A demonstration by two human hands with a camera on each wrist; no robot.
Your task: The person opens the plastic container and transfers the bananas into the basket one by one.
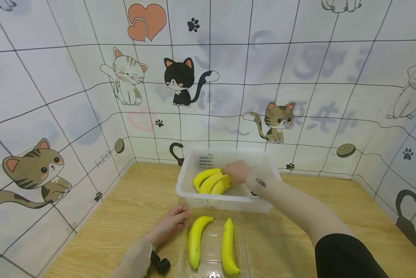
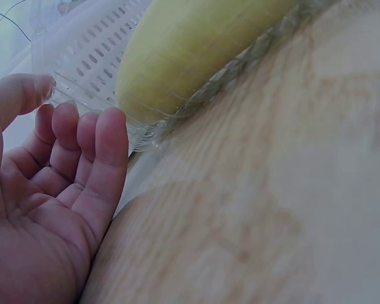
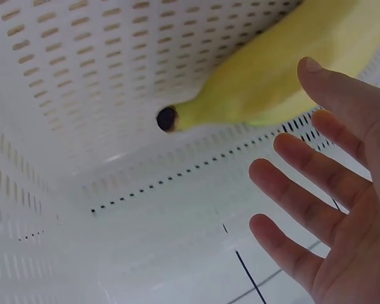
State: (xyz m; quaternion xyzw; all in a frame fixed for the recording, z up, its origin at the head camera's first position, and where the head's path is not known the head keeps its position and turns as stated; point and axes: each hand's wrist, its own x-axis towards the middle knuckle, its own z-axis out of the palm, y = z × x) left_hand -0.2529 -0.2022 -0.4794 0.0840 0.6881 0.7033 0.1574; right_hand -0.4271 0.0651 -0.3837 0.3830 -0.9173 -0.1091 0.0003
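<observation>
My right hand (image 1: 238, 172) reaches into the white perforated basket (image 1: 225, 202), beside several yellow bananas (image 1: 209, 183) at its left side. In the right wrist view its fingers (image 3: 297, 196) are spread, with the thumb over the side of a banana (image 3: 259, 88) whose dark end points left. My left hand (image 1: 171, 222) is at the far left corner of a clear plastic container (image 1: 213, 239), thumb and fingertips pinching its rim. In that container lie two bananas, a left banana (image 1: 195, 243) and a right banana (image 1: 228, 247), side by side and apart.
The basket stands on a wooden table (image 1: 148, 181), just behind the clear container. Cat-printed sheeting (image 1: 225, 96) hangs behind and at both sides. A small black device (image 1: 160, 264) is strapped at the left wrist.
</observation>
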